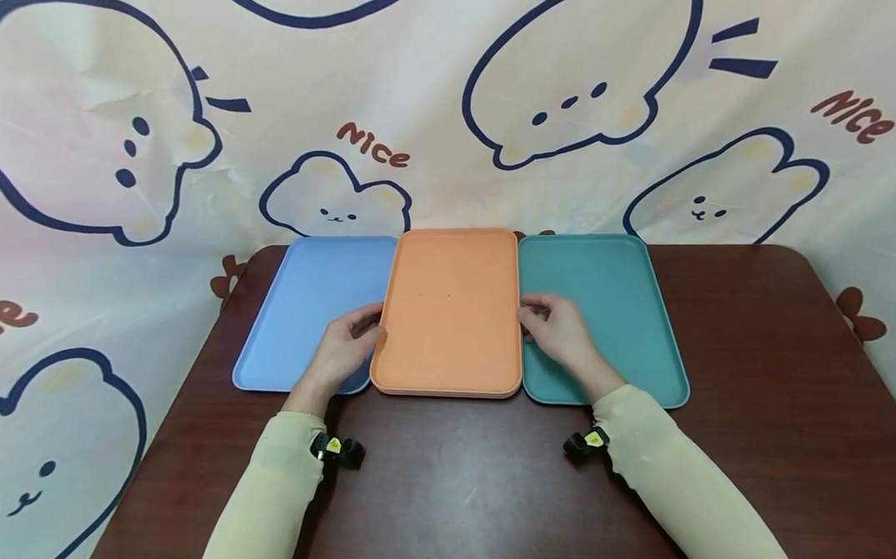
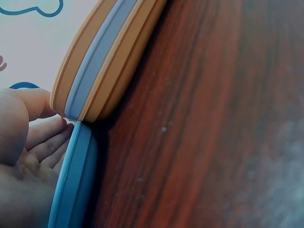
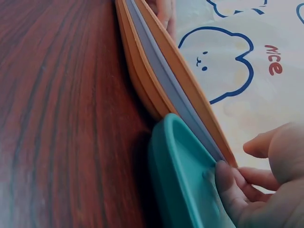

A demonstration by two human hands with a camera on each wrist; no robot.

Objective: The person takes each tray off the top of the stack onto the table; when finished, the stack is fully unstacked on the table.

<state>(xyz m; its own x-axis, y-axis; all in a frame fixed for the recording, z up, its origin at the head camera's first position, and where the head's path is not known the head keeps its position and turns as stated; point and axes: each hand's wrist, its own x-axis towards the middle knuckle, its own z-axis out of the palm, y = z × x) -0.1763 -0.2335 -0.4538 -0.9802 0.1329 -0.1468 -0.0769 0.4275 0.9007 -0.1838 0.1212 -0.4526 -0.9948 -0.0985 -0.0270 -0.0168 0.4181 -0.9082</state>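
A stack of rectangular trays stands in the middle, with an orange tray on top. From the side, a grey-lavender tray shows between orange ones. My left hand is at the stack's left side, its thumb against the top orange tray's edge and its other fingers lower down, beside the blue tray. On the opposite side, my right hand has bent fingers at the stack's edge, above the green tray. In the right wrist view, its fingertips meet the orange and lavender rims.
The blue and green trays lie flat on the dark wooden table, flanking the stack closely. A printed cloth with cartoon bears hangs behind the table's far edge. Small black cameras are strapped to both wrists.
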